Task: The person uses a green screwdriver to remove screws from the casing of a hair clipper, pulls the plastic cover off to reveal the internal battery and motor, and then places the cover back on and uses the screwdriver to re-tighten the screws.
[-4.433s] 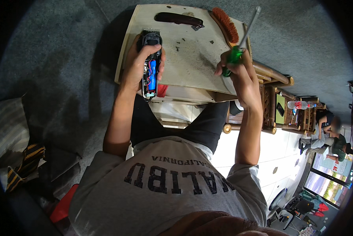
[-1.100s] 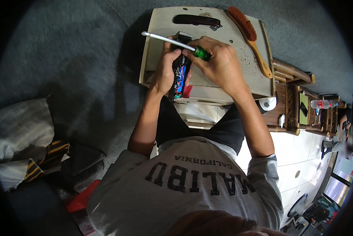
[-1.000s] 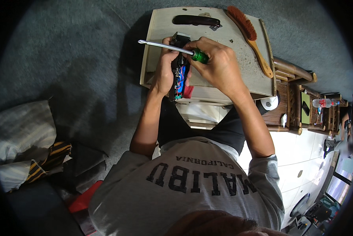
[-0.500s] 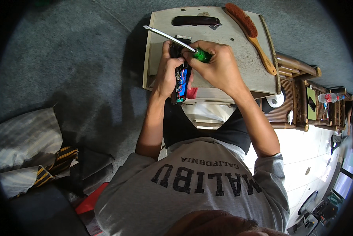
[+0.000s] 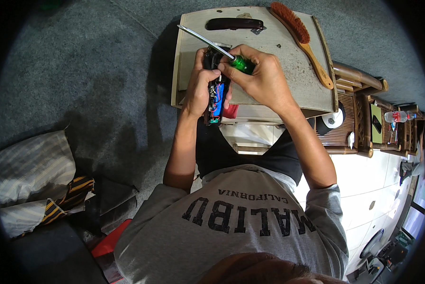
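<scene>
An opened hair clipper (image 5: 217, 102) stands out over the near edge of the small wooden table, its blue battery, thin wires and a bit of green board exposed. My left hand (image 5: 201, 87) is closed around its black body, thumb across the front. In my right hand (image 5: 264, 78) is a screwdriver (image 5: 240, 63) with a green handle, its metal shaft pointing to the upper left, across the clipper's head. My right thumb and fingertips meet at the clipper's upper part; what they touch there is hidden. A dark, curved shell-like piece (image 5: 235, 24) lies at the table's far side.
A brush (image 5: 307, 45) with reddish bristles and a wooden handle lies along the right of the wooden tabletop (image 5: 269, 40). Bamboo furniture (image 5: 346, 123) stands to the right, bearing a phone (image 5: 376, 124) and a plastic bottle (image 5: 396, 117). Striped cloth (image 5: 35, 161) is at the lower left.
The screwdriver's tip has shifted slightly right and down, its shaft now steeper. The clipper's head has tilted a little within my left hand; both hands keep their holds.
</scene>
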